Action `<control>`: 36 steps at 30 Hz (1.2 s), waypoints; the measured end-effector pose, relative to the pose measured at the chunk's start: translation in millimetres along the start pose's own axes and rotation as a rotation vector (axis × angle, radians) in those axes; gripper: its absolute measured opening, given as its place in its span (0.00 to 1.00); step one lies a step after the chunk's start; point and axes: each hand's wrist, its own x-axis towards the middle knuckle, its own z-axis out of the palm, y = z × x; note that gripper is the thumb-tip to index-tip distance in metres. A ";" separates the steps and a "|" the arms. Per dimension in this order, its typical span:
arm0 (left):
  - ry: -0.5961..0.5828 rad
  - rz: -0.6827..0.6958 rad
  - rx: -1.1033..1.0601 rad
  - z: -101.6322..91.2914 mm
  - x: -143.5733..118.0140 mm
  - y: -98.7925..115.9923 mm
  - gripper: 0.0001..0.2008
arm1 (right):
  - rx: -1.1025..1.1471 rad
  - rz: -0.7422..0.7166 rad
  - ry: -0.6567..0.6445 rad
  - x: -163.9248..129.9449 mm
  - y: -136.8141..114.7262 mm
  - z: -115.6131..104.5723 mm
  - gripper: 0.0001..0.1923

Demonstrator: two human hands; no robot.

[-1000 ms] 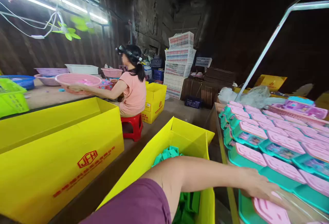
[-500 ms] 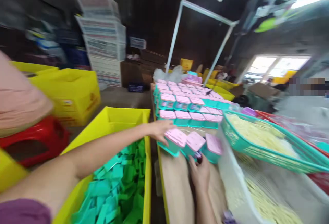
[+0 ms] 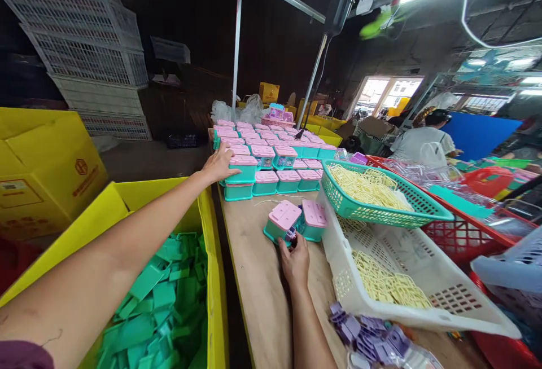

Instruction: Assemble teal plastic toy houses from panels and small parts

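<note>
- The left arm stretches out long and nearly straight over the yellow bin [image 3: 210,233], and the left hand [image 3: 219,165] lies palm down with its fingers curled round the near corner of a teal box with a pink lid [image 3: 241,170], grasping it
- That box sits on top of another at the near left corner of the stacked boxes [image 3: 271,152], which fill the far half of the wooden table [image 3: 254,267] in tidy rows
- The right forearm comes up from the bottom edge, and the right hand [image 3: 295,259] rests on the table with its fingertips pinched on a small dark part at the foot of a tilted box [image 3: 282,221]
- A second loose box [image 3: 314,219] leans just beside it, touching the white basket [image 3: 406,301]
- The boxes are smooth moulded plastic, squarish, with ribbed pink lids
- The yellow bin is glossy corrugated board and holds a heap of flat teal plastic pieces [image 3: 165,284]
- The white basket is perforated plastic holding pale yellow looped parts; a teal mesh basket [image 3: 381,200] of the same parts rests across it
- Small purple plastic pieces [image 3: 368,341] lie in a pile near the right forearm
</note>
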 end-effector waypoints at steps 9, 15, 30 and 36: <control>0.189 -0.078 0.006 20.6 -18.3 21.2 0.30 | -0.023 -0.002 -0.009 -0.7 -6.3 -1.6 0.24; -0.017 0.156 -0.173 27.1 -52.4 84.9 0.31 | -0.053 -0.017 -0.068 -1.4 -15.0 -3.9 0.20; -0.700 0.476 -0.188 15.9 -43.9 144.3 0.46 | 0.222 0.166 0.128 5.3 -11.3 -7.3 0.26; -0.564 0.222 -0.094 9.1 -79.5 144.9 0.33 | 0.255 0.071 -0.012 3.6 -21.6 -12.7 0.24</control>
